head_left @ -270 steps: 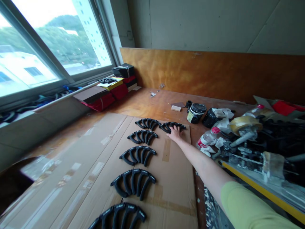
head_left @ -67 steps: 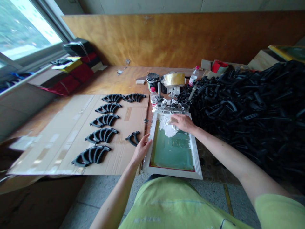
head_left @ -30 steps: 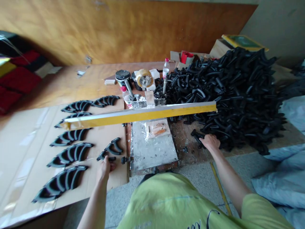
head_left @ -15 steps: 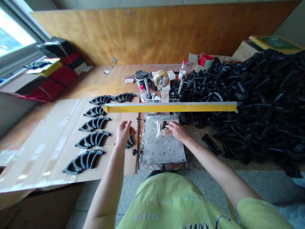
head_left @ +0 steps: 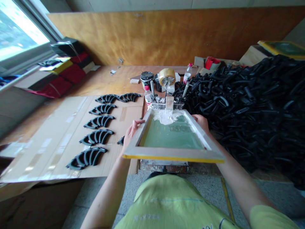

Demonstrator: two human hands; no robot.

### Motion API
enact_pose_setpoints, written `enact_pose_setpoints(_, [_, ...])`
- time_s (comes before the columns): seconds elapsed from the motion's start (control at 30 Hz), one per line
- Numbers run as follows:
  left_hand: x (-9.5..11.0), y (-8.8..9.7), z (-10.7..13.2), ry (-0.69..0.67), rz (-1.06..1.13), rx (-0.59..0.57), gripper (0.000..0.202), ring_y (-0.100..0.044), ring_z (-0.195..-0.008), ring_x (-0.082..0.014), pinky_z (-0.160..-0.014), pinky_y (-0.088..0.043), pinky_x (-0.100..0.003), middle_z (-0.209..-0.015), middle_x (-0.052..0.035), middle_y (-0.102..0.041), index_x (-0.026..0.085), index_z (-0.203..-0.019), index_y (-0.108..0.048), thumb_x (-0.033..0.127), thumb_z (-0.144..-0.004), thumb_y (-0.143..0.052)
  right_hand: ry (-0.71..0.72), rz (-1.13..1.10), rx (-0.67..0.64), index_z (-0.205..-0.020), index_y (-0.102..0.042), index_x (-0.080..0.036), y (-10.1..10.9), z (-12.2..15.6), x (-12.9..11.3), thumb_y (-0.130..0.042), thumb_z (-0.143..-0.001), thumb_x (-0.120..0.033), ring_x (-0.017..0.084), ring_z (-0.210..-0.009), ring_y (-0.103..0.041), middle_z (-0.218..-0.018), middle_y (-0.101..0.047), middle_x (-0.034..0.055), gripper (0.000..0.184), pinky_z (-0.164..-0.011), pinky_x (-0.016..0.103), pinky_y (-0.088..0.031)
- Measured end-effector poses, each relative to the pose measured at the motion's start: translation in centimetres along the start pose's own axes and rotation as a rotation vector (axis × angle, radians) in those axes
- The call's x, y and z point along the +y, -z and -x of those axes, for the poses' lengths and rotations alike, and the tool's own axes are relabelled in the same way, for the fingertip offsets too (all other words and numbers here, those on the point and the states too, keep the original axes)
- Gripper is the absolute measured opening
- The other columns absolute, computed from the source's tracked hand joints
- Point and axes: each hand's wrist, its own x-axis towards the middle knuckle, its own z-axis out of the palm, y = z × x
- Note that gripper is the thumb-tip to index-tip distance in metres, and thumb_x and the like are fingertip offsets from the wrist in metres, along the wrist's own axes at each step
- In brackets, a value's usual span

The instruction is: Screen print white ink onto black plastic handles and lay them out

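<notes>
A screen printing frame (head_left: 173,154) with a green mesh (head_left: 170,138) hangs tilted over the metal base plate (head_left: 164,163), hiding most of it. White ink (head_left: 166,118) is smeared across the far end of the mesh. On the left side rail, my left hand (head_left: 130,133) grips the frame with its fingers at the edge. My right hand (head_left: 201,122) holds the opposite rail, its fingers partly hidden by the frame. Rows of curved black plastic parts (head_left: 96,136) lie on the cardboard (head_left: 54,136) to the left.
A large heap of black plastic parts (head_left: 250,111) fills the right side. Behind the frame stand its hinge clamp (head_left: 168,103), a tape roll (head_left: 166,76), a black tub (head_left: 146,78) and plastic bottles (head_left: 187,73). Boxes (head_left: 69,74) are stacked by the window.
The frame has swung down from a raised, edge-on position toward the plate. Both hands have moved to its sides; the right has left the small black part on the plate, now hidden.
</notes>
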Motion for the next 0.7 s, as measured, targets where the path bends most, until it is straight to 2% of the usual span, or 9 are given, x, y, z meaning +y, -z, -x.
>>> enact_pose_setpoints(0.07, [-2.8, 0.8, 0.9, 0.105, -0.103, -0.038, 0.060, -0.060, -0.066, -0.0161, -0.058, -0.045, -0.025, -0.083, -0.0025, -0.069, 0.017, -0.113, -0.068, 0.065, -0.077, -0.058, 0.031, 0.003, 0.123, -0.125, -0.062, -0.016, 0.8, -1.9, -0.6, -0.045, -0.091, -0.023, 0.029, -0.109, -0.057, -0.118, -0.063, 0.0140, 0.039, -0.096, 0.046, -0.045])
enact_pose_setpoints(0.13, [-5.9, 1.1, 1.3, 0.162, -0.112, -0.030, 0.068, -0.060, -0.066, -0.0162, -0.057, -0.044, -0.024, -0.082, -0.0024, -0.069, 0.019, -0.130, -0.059, 0.059, -0.074, -0.065, 0.192, 0.001, 0.184, -0.131, -0.055, -0.017, 0.2, -4.1, -2.8, -0.057, -0.086, -0.024, 0.029, -0.118, -0.051, -0.130, -0.054, 0.0134, 0.046, -0.102, 0.046, -0.042])
enact_pose_setpoints(0.2, [-8.8, 1.0, 1.2, 0.200, -0.086, -0.026, 0.079, -0.061, -0.064, -0.0162, -0.058, -0.045, -0.024, -0.080, -0.0026, -0.069, 0.019, -0.142, -0.046, 0.054, -0.074, -0.067, 0.358, 0.040, 0.113, -0.130, -0.055, -0.017, -1.2, -5.8, -5.7, -0.065, -0.081, -0.023, 0.028, -0.118, -0.050, -0.129, -0.054, 0.0128, 0.050, -0.101, 0.044, -0.042])
enact_pose_setpoints(0.3, [-11.4, 0.6, 0.7, 0.217, -0.105, -0.027, 0.079, -0.062, -0.065, -0.0163, -0.060, -0.047, -0.025, -0.080, -0.0029, -0.070, 0.017, -0.142, -0.045, 0.051, -0.075, -0.066, 0.397, 0.167, -0.116, -0.105, -0.063, -0.015, -3.3, -6.6, -8.9, -0.065, -0.082, -0.018, 0.026, -0.101, -0.055, -0.103, -0.064, 0.0116, 0.024, -0.090, 0.037, -0.046])
enact_pose_setpoints(0.4, [-12.1, 0.6, 0.4, 0.221, -0.141, -0.030, 0.073, -0.063, -0.070, -0.0170, -0.063, -0.047, -0.025, -0.084, -0.0032, -0.071, 0.018, -0.139, -0.048, 0.052, -0.077, -0.064, 0.396, 0.237, -0.263, -0.090, -0.063, -0.013, -4.0, -4.6, -9.6, -0.062, -0.083, -0.016, 0.024, -0.091, -0.057, -0.090, -0.066, 0.0118, 0.008, -0.083, 0.033, -0.044])
enact_pose_setpoints(0.5, [-12.0, 0.7, 0.4, 0.212, -0.137, -0.036, 0.070, -0.065, -0.077, -0.0179, -0.069, -0.048, -0.026, -0.087, -0.0039, -0.071, 0.018, -0.137, -0.050, 0.052, -0.078, -0.063, 0.586, 0.211, -0.344, -0.087, -0.063, -0.013, -3.1, -1.8, -9.0, -0.056, -0.081, -0.007, 0.023, -0.092, -0.057, -0.089, -0.065, 0.0110, 0.011, -0.079, 0.031, -0.042])
enact_pose_setpoints(0.6, [-11.8, 0.6, 0.5, 0.211, -0.126, -0.028, 0.069, -0.065, -0.078, -0.0177, -0.069, -0.048, -0.026, -0.088, -0.0044, -0.072, 0.017, -0.136, -0.051, 0.052, -0.078, -0.064, 0.746, 0.150, -0.439, -0.083, -0.063, -0.016, -1.8, -0.6, -8.5, -0.055, -0.078, -0.004, 0.021, -0.088, -0.057, -0.086, -0.065, 0.0068, 0.015, -0.073, 0.028, -0.040])
enact_pose_setpoints(0.7, [-11.7, 0.6, 0.6, 0.215, -0.102, -0.031, 0.069, -0.064, -0.074, -0.0169, -0.066, -0.048, -0.025, -0.085, -0.0042, -0.071, 0.017, -0.135, -0.052, 0.052, -0.078, -0.064, 0.690, 0.112, -0.419, -0.079, -0.063, -0.019, -1.5, -1.1, -8.7, -0.059, -0.080, -0.012, 0.019, -0.081, -0.056, -0.082, -0.065, 0.0034, 0.008, -0.068, 0.027, -0.038])
